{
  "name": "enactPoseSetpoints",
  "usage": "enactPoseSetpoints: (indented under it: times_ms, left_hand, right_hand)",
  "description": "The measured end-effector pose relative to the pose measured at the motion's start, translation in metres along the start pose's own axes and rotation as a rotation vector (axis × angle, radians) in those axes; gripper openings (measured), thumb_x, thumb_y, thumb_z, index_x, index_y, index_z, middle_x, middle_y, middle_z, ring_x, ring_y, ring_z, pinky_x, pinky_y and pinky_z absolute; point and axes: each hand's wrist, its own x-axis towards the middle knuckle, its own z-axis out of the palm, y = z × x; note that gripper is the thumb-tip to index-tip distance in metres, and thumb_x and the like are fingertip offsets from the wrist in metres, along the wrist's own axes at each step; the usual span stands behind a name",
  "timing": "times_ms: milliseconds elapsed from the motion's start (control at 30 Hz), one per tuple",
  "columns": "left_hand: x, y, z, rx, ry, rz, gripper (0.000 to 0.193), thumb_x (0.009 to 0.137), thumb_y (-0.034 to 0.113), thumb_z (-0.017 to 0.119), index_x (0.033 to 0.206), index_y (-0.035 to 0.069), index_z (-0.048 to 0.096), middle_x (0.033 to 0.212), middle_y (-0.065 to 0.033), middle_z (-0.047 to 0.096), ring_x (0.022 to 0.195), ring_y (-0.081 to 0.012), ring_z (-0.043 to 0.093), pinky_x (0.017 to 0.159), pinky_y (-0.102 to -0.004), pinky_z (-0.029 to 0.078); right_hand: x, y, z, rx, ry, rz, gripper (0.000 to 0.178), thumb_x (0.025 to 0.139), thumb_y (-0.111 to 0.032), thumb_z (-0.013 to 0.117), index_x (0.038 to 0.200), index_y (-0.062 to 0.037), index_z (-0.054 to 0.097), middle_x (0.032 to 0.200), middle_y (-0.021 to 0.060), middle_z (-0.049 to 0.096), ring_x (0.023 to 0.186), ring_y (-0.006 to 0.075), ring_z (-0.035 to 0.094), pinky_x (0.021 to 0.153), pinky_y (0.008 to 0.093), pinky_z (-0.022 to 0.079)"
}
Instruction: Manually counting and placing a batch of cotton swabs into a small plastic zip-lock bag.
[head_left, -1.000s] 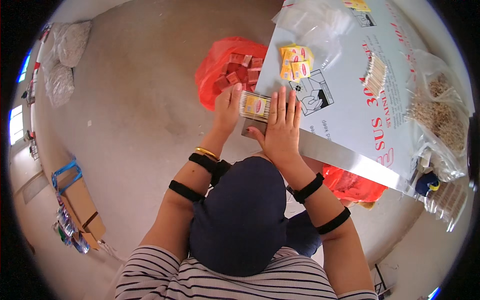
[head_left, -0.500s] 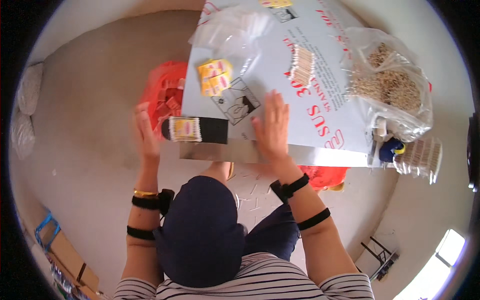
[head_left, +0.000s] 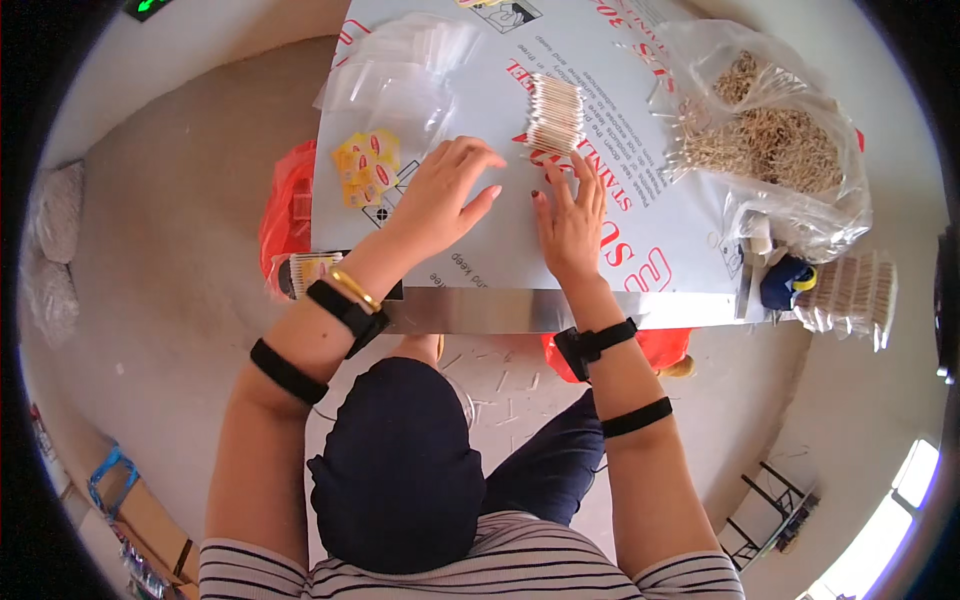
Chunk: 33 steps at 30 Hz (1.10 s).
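Wide look round the room: floor [head_left: 170,260] is plain beige-grey concrete, running left and under the counter [head_left: 560,310], w/ pale scraps littered right below the edge. Counter's a white printed sheet w/ a shiny metal front lip. Far left, 2 white sacks [head_left: 55,240] sit by the wall. Bottom left, a cardboard box [head_left: 140,515] w/ a blue strap on top. Red plastic bag [head_left: 285,215] on the floor at the counter's left end, another red one [head_left: 660,345] tucked under the front edge. Bottom right, a dark metal frame stand [head_left: 770,510], and beyond it bright daylight from a window [head_left: 915,480]. Top left, a small green sign [head_left: 150,6] glows on the wall.
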Motion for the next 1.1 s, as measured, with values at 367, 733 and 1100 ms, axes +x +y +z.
enactPoseSetpoints:
  times_ms: [367,733,1100]
  left_hand:
    - [-0.006,-0.009,0.042,0.167,0.099,-0.016,0.040,0.089,0.016,0.070,0.125,0.006,0.057,0.134,-0.0121,0.054,0.125,-0.0342,0.054,0.106,-0.0446,0.046]
    - [0.012,-0.013,0.037,-0.188,0.175,-0.206,0.039,0.087,0.017,0.076,0.122,0.006,0.062,0.106,-0.0089,0.067,0.100,-0.0274,0.064,0.087,-0.0416,0.048]
    - [0.016,-0.013,0.039,-0.208,0.184,-0.280,0.034,0.085,0.018,0.080,0.114,0.004,0.067,0.102,-0.0102,0.070,0.093,-0.0234,0.068,0.083,-0.0379,0.053]
  right_hand:
    - [0.065,0.028,-0.002,-0.017,-0.001,-0.053,0.006,0.086,-0.011,0.071,0.091,-0.0141,0.072,0.103,0.0039,0.059,0.102,0.0280,0.054,0.090,0.0430,0.044]
    - [0.083,0.015,-0.021,-0.109,-0.218,-0.221,0.008,0.088,-0.018,0.070,0.092,-0.0113,0.071,0.100,0.0066,0.060,0.104,0.0259,0.056,0.092,0.0427,0.043]
    - [0.102,0.012,-0.029,-0.203,-0.294,-0.362,0.006,0.080,-0.016,0.074,0.084,-0.0109,0.072,0.093,0.0055,0.064,0.099,0.0235,0.061,0.089,0.0400,0.044]
